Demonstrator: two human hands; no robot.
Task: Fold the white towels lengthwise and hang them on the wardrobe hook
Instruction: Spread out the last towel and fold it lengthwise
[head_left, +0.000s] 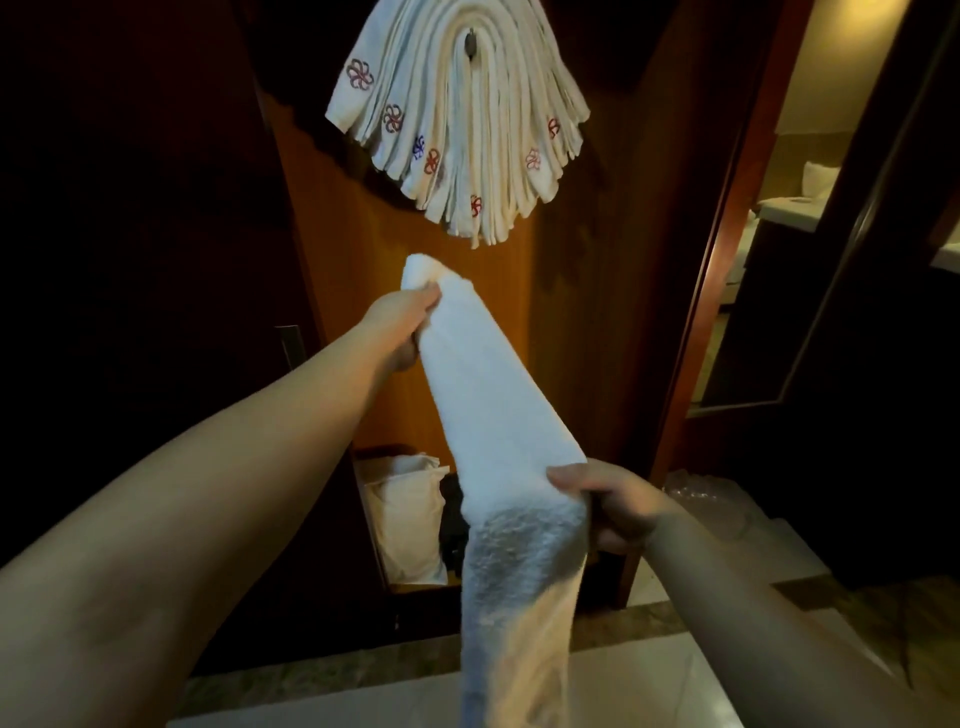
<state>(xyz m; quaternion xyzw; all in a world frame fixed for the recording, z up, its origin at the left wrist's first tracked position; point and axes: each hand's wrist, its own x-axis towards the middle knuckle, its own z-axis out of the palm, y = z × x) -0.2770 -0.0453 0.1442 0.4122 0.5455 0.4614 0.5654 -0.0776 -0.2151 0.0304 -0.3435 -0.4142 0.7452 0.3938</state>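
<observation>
A white towel (493, 395), folded into a long narrow strip, stretches between my two hands in front of the wooden wardrobe (322, 218). My left hand (402, 327) grips its far end, held out toward the wardrobe. My right hand (613, 501) pinches the strip nearer to me, and the rest hangs down below it. Above, several folded white towels (457, 119) with embroidered flower marks hang fanned over the wardrobe hook (470, 44).
A low open compartment (415, 519) in the wardrobe holds a white bag and something dark. A tall mirror (779, 234) stands at the right, showing a bed. Crinkled plastic (706, 499) lies beside my right wrist. Pale floor tiles (649, 675) run below.
</observation>
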